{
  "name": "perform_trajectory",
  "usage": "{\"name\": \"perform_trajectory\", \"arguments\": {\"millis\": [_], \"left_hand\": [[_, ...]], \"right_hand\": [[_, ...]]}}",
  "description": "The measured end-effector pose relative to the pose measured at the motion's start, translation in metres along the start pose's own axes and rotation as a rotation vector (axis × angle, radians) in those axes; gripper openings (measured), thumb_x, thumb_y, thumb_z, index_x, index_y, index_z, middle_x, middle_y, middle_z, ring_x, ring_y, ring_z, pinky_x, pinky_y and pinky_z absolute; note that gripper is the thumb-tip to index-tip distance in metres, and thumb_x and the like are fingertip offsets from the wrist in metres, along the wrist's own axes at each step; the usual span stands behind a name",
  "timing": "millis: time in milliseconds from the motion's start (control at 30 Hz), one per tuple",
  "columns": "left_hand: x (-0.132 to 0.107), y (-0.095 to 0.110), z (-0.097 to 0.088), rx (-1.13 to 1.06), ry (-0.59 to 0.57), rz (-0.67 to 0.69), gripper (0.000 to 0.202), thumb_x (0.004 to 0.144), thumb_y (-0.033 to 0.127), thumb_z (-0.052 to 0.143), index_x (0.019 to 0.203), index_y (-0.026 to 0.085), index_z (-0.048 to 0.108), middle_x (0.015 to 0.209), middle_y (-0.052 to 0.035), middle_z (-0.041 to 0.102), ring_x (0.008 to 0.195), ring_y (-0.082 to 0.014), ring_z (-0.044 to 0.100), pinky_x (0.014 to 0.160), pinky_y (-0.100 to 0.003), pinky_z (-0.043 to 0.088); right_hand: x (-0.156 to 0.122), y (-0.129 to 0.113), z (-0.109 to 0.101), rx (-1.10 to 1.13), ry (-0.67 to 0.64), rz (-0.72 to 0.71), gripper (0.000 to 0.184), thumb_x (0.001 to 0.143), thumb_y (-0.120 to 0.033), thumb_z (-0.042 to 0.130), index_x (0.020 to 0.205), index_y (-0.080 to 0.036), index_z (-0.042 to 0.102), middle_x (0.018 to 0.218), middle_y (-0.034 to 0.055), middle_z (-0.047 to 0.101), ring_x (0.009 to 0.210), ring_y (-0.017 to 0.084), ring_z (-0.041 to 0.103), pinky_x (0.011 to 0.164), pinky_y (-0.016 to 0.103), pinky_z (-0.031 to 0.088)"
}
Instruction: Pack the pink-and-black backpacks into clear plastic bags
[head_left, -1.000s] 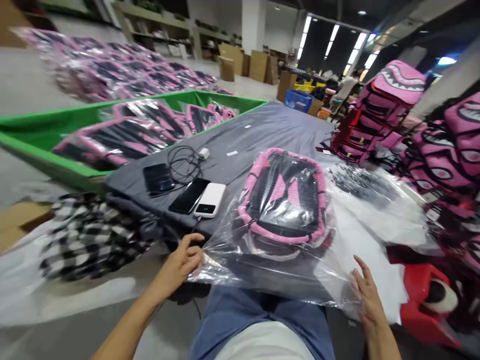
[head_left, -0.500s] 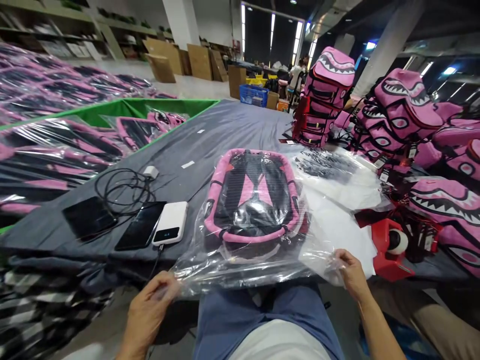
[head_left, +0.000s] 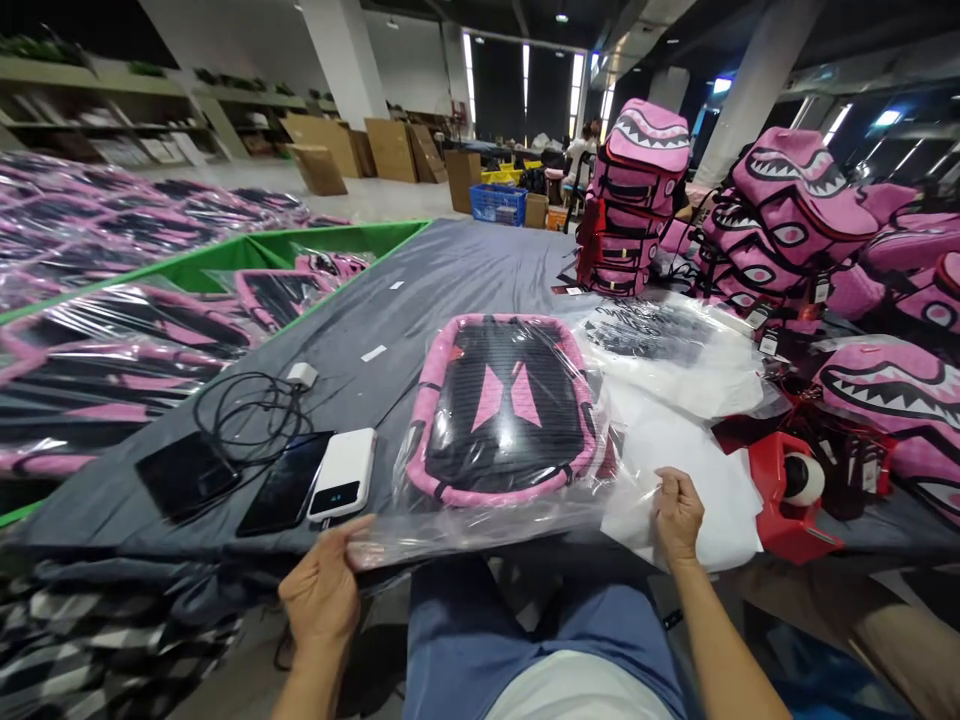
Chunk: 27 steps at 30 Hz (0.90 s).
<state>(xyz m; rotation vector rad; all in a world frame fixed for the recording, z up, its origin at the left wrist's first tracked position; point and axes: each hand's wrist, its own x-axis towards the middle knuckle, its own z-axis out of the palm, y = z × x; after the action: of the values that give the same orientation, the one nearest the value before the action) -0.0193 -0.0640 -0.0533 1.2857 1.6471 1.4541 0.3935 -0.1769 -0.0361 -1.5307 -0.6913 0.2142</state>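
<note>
A pink and black backpack (head_left: 506,410) lies flat on the table in front of me, inside a clear plastic bag (head_left: 465,530). The bag's near edge is stretched along the table's front. My left hand (head_left: 326,580) pinches that edge at its left corner, thumb and fingers together. At the right corner, my right hand (head_left: 679,515) has its fingers closed on the plastic, over white sheets (head_left: 675,460). The backpack's front side is face down and hidden.
Left of the backpack lie a white power bank (head_left: 345,470), a dark phone (head_left: 277,490) and a coiled cable (head_left: 247,400). To the right stand a red tape dispenser (head_left: 784,500) and stacked pink backpacks (head_left: 637,190). A green-edged bin (head_left: 300,245) holds bagged backpacks.
The near edge of the bag has been pulled straighter and folded flatter toward the backpack. My right hand has moved slightly up and left; my left hand has turned, its fingers pointing inward.
</note>
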Motion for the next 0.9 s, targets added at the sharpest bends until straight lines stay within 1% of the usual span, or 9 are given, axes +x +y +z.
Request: {"name": "perform_trajectory", "arguments": {"millis": [100, 167, 233, 300, 400, 467, 633, 767, 900], "left_hand": [[0.012, 0.007, 0.007, 0.109, -0.075, 0.01, 0.051, 0.089, 0.06, 0.051, 0.094, 0.015, 0.076, 0.062, -0.001, 0.064, 0.062, -0.0195, 0.06, 0.061, -0.029, 0.05], [0.014, 0.015, 0.012, 0.262, -0.065, 0.1, 0.053, 0.092, 0.06, 0.047, 0.101, 0.016, 0.074, 0.064, -0.0013, 0.064, 0.064, -0.0213, 0.062, 0.065, -0.031, 0.05], [0.009, 0.027, 0.017, 0.411, 0.067, 0.282, 0.056, 0.095, 0.06, 0.044, 0.115, 0.015, 0.07, 0.088, -0.0087, 0.073, 0.085, -0.0276, 0.068, 0.082, -0.04, 0.052], [-0.003, 0.042, 0.025, 0.495, 0.149, 0.566, 0.055, 0.1, 0.055, 0.042, 0.129, 0.014, 0.063, 0.118, -0.017, 0.071, 0.113, -0.0342, 0.064, 0.104, -0.052, 0.042], [-0.023, 0.063, 0.043, 0.475, -0.075, 0.978, 0.043, 0.101, 0.048, 0.048, 0.127, 0.019, 0.063, 0.126, -0.0155, 0.068, 0.127, -0.0342, 0.055, 0.117, -0.055, 0.024], [-0.032, 0.073, 0.055, 0.436, -0.271, 1.114, 0.035, 0.097, 0.051, 0.056, 0.114, 0.022, 0.067, 0.121, -0.0111, 0.071, 0.127, -0.0322, 0.055, 0.119, -0.052, 0.019], [-0.035, 0.082, 0.066, 0.442, -0.426, 1.075, 0.031, 0.091, 0.054, 0.065, 0.086, 0.023, 0.064, 0.112, -0.0094, 0.072, 0.124, -0.0321, 0.056, 0.114, -0.05, 0.025], [-0.027, 0.084, 0.059, 0.347, -0.428, 1.125, 0.01, 0.097, 0.032, 0.06, 0.092, 0.025, 0.066, 0.107, -0.005, 0.074, 0.117, -0.0276, 0.059, 0.109, -0.046, 0.03], [-0.007, 0.085, 0.065, 0.263, -0.469, 1.128, 0.016, 0.097, 0.028, 0.057, 0.089, 0.028, 0.07, 0.092, -0.0005, 0.075, 0.1, -0.0227, 0.066, 0.103, -0.042, 0.036]], "right_hand": [[0.003, -0.001, 0.006, -0.012, 0.002, 0.078, 0.052, 0.084, -0.07, 0.058, 0.092, -0.019, 0.062, 0.044, -0.0106, 0.039, 0.036, 0.012, 0.037, 0.039, 0.028, 0.033], [0.003, -0.002, 0.008, -0.015, 0.01, 0.103, 0.051, 0.083, -0.069, 0.059, 0.092, -0.019, 0.062, 0.045, -0.0108, 0.038, 0.036, 0.012, 0.035, 0.038, 0.028, 0.031], [0.003, -0.003, 0.008, -0.019, 0.015, 0.106, 0.05, 0.084, -0.068, 0.058, 0.092, -0.019, 0.062, 0.045, -0.0109, 0.037, 0.036, 0.012, 0.036, 0.038, 0.027, 0.031], [0.002, -0.003, 0.008, -0.016, 0.009, 0.101, 0.049, 0.085, -0.067, 0.057, 0.093, -0.019, 0.061, 0.045, -0.0112, 0.036, 0.036, 0.012, 0.036, 0.038, 0.027, 0.03], [0.002, -0.006, 0.007, -0.018, -0.002, 0.083, 0.049, 0.087, -0.068, 0.056, 0.093, -0.02, 0.061, 0.045, -0.0111, 0.036, 0.036, 0.012, 0.036, 0.038, 0.027, 0.031], [0.002, -0.007, 0.007, -0.027, -0.005, 0.071, 0.048, 0.087, -0.068, 0.055, 0.092, -0.02, 0.061, 0.046, -0.0108, 0.036, 0.037, 0.012, 0.037, 0.038, 0.027, 0.032], [0.001, -0.008, 0.007, -0.017, -0.005, 0.071, 0.046, 0.087, -0.065, 0.056, 0.091, -0.02, 0.062, 0.046, -0.0106, 0.036, 0.037, 0.012, 0.037, 0.038, 0.026, 0.032], [-0.001, -0.001, 0.007, 0.009, 0.0, 0.078, 0.046, 0.088, -0.065, 0.054, 0.092, -0.02, 0.062, 0.047, -0.0106, 0.035, 0.038, 0.012, 0.035, 0.038, 0.026, 0.029], [0.003, 0.007, 0.009, -0.011, 0.015, 0.056, 0.047, 0.089, -0.065, 0.054, 0.092, -0.02, 0.065, 0.047, -0.0094, 0.037, 0.04, 0.011, 0.035, 0.041, 0.025, 0.03]]}}
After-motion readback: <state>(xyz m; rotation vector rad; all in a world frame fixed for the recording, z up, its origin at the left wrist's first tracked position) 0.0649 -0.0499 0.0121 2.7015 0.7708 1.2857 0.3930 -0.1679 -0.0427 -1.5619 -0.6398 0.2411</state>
